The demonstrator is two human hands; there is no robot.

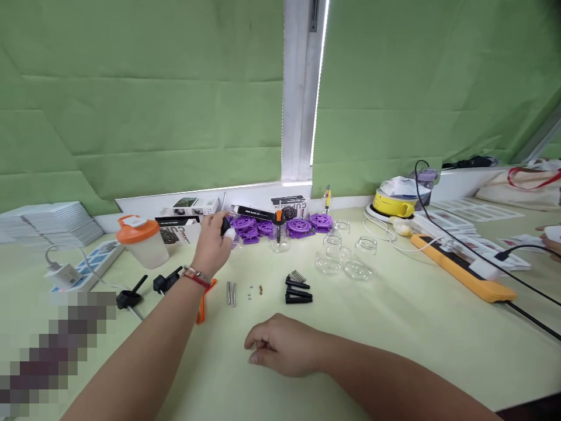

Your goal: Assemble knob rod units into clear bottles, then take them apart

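My left hand reaches far across the pale green table and closes on a small black part beside a pile of purple plastic wheels. A bracelet sits on that wrist. My right hand rests on the table near me, fingers loosely curled, holding nothing. Just beyond it lie black plastic pieces, two metal pins and tiny screws.
An orange-lidded shaker bottle stands at the left, with small boxes behind. Clear glass jars sit right of centre. A yellow device, an orange power strip with black cables and another person's hand are at the right.
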